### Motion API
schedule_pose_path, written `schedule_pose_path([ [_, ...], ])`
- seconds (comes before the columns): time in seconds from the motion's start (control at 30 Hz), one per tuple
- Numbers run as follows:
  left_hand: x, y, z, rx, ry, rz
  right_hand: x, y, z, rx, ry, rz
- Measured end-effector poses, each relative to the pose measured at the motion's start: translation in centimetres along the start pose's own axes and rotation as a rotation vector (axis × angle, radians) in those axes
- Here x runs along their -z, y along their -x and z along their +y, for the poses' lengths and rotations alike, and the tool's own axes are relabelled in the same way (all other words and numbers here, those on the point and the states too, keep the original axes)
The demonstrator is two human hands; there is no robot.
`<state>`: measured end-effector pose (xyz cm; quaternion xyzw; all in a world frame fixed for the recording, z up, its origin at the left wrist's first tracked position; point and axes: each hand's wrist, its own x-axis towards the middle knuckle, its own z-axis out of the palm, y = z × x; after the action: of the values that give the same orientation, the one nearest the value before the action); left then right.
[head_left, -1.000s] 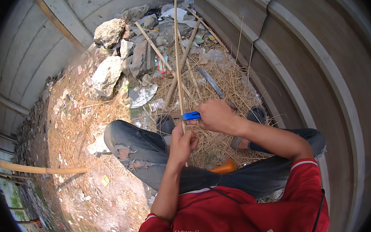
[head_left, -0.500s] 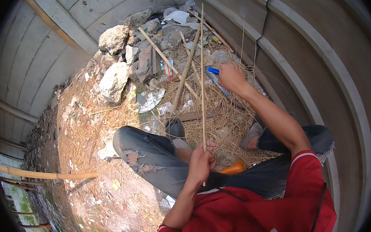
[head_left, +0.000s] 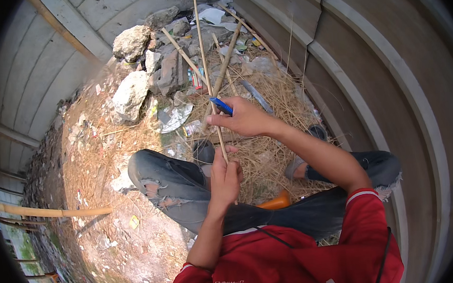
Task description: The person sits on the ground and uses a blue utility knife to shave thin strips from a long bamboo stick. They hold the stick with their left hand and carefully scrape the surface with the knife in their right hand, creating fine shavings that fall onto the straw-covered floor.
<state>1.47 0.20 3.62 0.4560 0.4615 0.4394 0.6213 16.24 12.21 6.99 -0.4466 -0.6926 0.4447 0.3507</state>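
Note:
A long thin bamboo strip rises from my lap away from me, its far end running out at the top of the picture. My left hand is closed round its lower part, close to my crossed legs. In my right hand is a blue utility knife, held against or right beside the strip, farther up than my left hand. My right thumb lies across the strip; whether the blade touches it I cannot make out.
Straw and shavings cover the ground between my legs, with an orange object by my shin. Ahead lie bamboo poles, pale rocks and litter. A corrugated metal wall stands close at my right; a bamboo pole juts in from the left.
My right hand has come left and nearer with the utility knife, from out on the right to the strip. The strip's far end has swung left; my left hand still grips it.

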Motion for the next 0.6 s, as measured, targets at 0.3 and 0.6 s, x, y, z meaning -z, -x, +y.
schedule_pose_path([
  [0.3, 1.8, 0.0, -1.4, -0.050, -0.396, 0.133, -1.4, -0.8, -0.9, 0.099, 0.056, 0.243],
  [0.6, 1.8, 1.1, -0.9, -0.176, -0.226, 0.049, 1.6, -2.5, -1.5, 0.088, 0.308, 0.400],
])
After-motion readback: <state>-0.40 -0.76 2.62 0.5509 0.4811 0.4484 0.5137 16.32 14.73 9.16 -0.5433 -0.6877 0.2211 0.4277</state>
